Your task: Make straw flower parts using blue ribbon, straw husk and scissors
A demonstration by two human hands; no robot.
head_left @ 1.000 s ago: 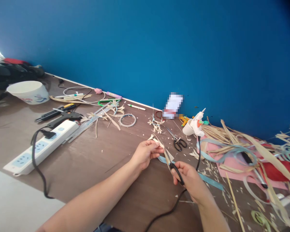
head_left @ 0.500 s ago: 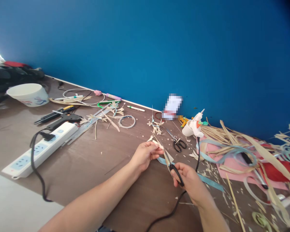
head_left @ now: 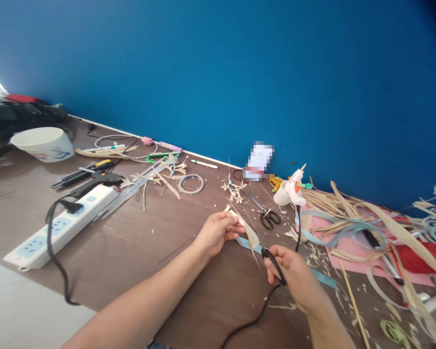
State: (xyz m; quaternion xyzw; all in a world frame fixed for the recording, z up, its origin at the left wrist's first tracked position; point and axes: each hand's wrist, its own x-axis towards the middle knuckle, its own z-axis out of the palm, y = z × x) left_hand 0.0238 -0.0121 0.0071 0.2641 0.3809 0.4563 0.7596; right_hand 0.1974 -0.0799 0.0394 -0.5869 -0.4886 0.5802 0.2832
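My left hand (head_left: 220,232) pinches a pale, dried leaf strip (head_left: 251,236) between thumb and fingers, its free end pointing down to the right. Black-handled scissors (head_left: 274,265) are in my right hand (head_left: 287,271), fingers wrapped round the handles. Their blades point up and left, just right of the strip. A blue ribbon (head_left: 247,245) lies on the table beneath the strip. Beyond my hands rests a second pair of scissors (head_left: 267,215), close to a small pale flower piece (head_left: 235,191).
A white glue gun (head_left: 296,189) stands in a cup to the right, its cord running down past my right hand. Pink paper (head_left: 316,228) and heaped dried strips (head_left: 343,206) cover the right side. Leftward are a power strip (head_left: 63,225), black glue gun (head_left: 94,183) and white tub (head_left: 41,143).
My right hand has shifted slightly right and down with the scissors, and the blades have come away from the leaf strip. My left hand stays nearly still.
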